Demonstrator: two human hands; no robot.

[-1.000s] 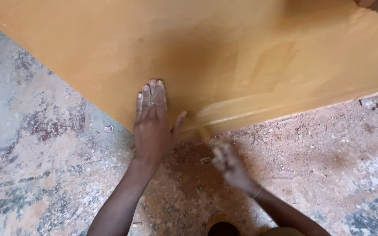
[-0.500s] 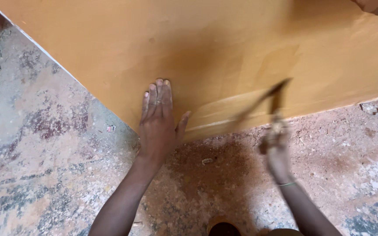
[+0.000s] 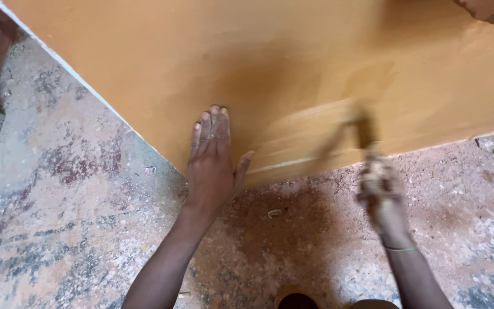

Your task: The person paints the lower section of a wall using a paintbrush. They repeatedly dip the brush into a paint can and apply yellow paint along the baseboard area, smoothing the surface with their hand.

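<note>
Left hand [image 3: 212, 166] laid flat, fingers spread, on large ochre-painted wooden board [image 3: 293, 63] | right hand [image 3: 379, 191] closed around blurred tool [image 3: 363, 125], possibly a hammer, held against board's lower edge | dusty speckled concrete floor [image 3: 64, 217] beneath

Both forearms are bare, with no sleeves showing. The left hand [image 3: 211, 166] wears nothing on its fingers or wrist. A thin pale-green band circles the wrist below the blurred right hand [image 3: 379, 191].
</note>
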